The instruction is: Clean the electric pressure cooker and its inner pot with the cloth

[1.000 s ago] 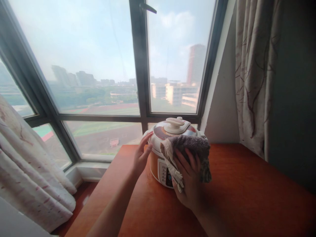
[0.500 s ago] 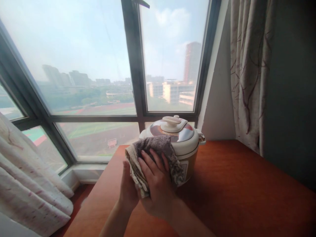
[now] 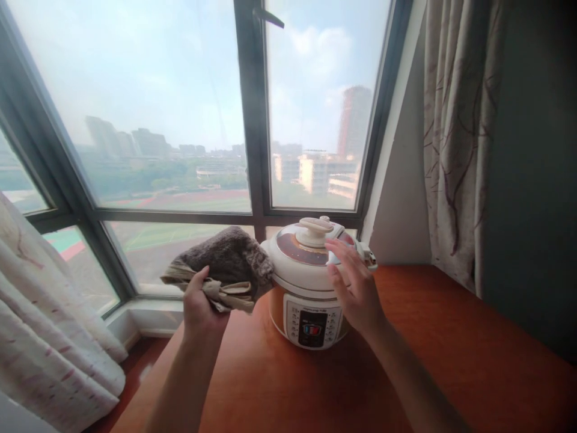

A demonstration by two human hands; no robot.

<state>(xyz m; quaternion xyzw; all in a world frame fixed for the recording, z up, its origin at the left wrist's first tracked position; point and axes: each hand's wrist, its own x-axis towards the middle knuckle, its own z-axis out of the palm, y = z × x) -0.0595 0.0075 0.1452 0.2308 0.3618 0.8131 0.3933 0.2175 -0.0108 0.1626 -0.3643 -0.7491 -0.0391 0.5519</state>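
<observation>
A folded grey-brown cloth (image 3: 229, 258) with a beige underside is gripped in my left hand (image 3: 205, 310), up and to the left of the electric pressure cooker (image 3: 288, 319). Its fuzzy right edge overlaps or touches the cooker's side; I cannot tell which. My right hand (image 3: 358, 291) is empty, with fingers apart, in front of the right part of the lid (image 3: 297, 251). Whether those fingertips touch the lid is unclear. The cooker stands upright, its pale lid closed with a knob (image 3: 314, 231) on top. Its control panel (image 3: 311, 325) faces me.
The cooker stands on a reddish-brown wooden table (image 3: 433, 337). Behind it are large windows with a dark frame (image 3: 256, 132) and a window handle (image 3: 269, 18). Patterned curtains hang at the left (image 3: 49, 337) and right (image 3: 455, 138).
My hands have come apart. The left one carried the cloth leftward, away from the cooker's front. My right hand let go of the cloth and moved up and right to the lid.
</observation>
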